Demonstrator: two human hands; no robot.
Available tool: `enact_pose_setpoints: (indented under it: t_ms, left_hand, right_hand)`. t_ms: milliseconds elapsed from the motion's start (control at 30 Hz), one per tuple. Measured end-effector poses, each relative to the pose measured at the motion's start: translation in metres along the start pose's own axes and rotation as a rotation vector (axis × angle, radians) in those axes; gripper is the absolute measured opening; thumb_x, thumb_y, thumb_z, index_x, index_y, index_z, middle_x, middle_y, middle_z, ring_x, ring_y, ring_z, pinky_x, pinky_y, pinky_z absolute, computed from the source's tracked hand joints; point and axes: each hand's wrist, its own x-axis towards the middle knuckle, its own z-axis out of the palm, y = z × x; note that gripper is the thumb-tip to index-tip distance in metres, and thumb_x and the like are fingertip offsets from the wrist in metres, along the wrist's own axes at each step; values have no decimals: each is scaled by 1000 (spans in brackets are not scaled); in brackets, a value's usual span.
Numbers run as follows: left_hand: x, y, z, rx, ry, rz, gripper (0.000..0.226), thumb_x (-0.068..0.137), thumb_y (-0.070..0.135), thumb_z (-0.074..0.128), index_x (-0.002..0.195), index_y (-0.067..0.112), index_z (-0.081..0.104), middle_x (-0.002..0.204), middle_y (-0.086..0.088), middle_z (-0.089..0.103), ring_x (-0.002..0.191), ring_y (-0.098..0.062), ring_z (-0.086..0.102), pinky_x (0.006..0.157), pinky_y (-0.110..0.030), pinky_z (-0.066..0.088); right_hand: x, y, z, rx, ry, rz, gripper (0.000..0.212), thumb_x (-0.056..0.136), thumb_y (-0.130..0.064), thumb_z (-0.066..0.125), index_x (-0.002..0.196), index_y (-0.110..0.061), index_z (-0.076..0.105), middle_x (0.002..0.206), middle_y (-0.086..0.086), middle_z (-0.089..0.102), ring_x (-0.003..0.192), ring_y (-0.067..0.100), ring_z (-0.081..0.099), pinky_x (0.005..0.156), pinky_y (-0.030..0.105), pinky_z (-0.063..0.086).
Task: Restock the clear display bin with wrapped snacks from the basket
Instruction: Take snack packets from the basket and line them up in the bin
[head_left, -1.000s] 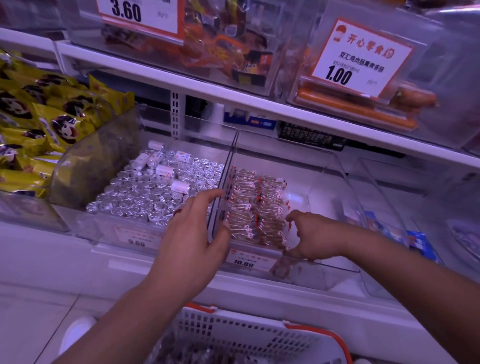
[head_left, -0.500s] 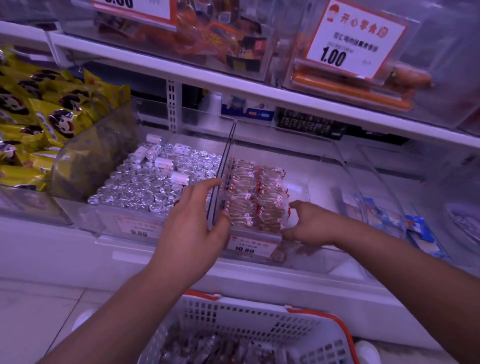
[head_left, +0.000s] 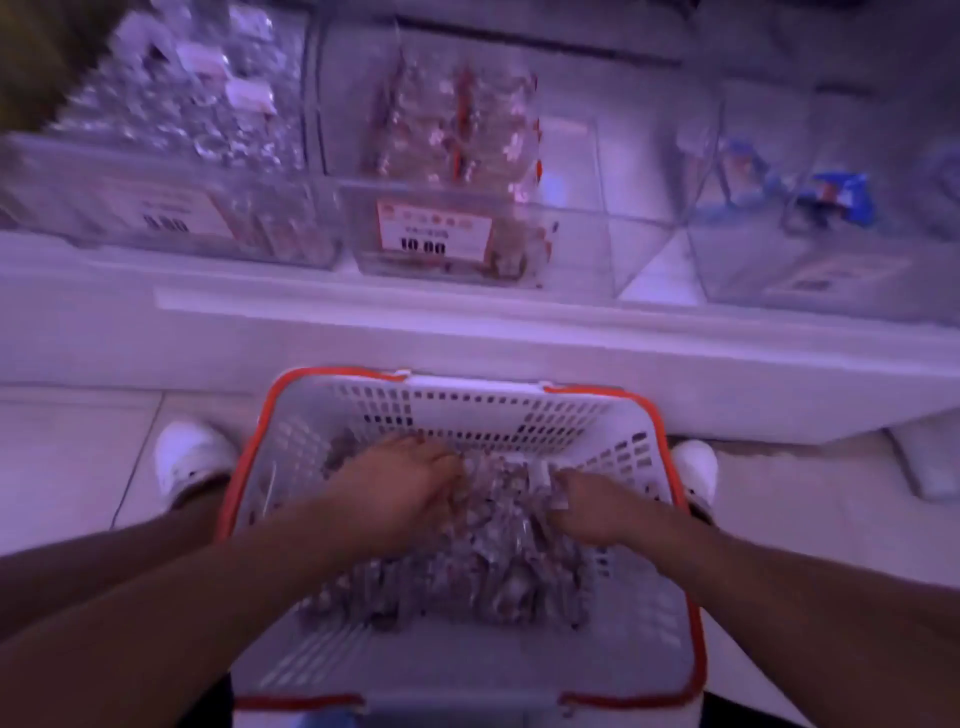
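White shop shelving (head_left: 467, 332) backs the white orange-rimmed plastic basket (head_left: 291, 415); both hands, left hand (head_left: 400, 493) and right hand (head_left: 592, 506), dig into wrapped snacks (head_left: 498, 561), grip unclear; next, lift a bunch to the clear display bin (head_left: 447, 228) above the basket.

Both arms reach down into basket (head_left: 519, 410); left hand (head_left: 400, 486), right hand (head_left: 592, 506) side by side, fingers buried among snacks (head_left: 498, 566).

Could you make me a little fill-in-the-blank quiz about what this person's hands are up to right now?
1. Both the left hand and the right hand are down inside the white perforated plastic ____ with the red rim.
2. The hands rest on a heap of clear-wrapped ____.
3. The price tag on the clear display bin reads ____.

Missing words: basket; snacks; 10.00
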Motion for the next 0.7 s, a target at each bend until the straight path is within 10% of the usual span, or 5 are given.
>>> enact_pose_setpoints:
  t_ms: [200,467,700]
  left_hand:
    - [-2,-36,103,1,-307,-330,66,87,34,54,151,24,39,148,-13,48,124,-35,56,103,-42,45]
    - [33,-4,165,-33,-380,-315,63,89,33,53,149,23,36,164,-20,7,132,-35,43,110,-42,33]
    - [40,-33,156,-118,-347,-272,43,87,31,49,130,27,55,131,-2,52,111,-29,56,99,-39,44]
  right_hand:
    - [65,40,114,45,94,247,85,89,-55,54,155,-14,18,158,29,14,141,47,26,110,53,30]
    - [94,28,144,-90,148,347,63,95,-38,46,148,-13,23,142,26,33,127,42,38,108,47,34]
    - [109,33,133,-167,143,277,50,96,-19,41,144,-14,30,143,23,40,120,41,54,95,50,49]
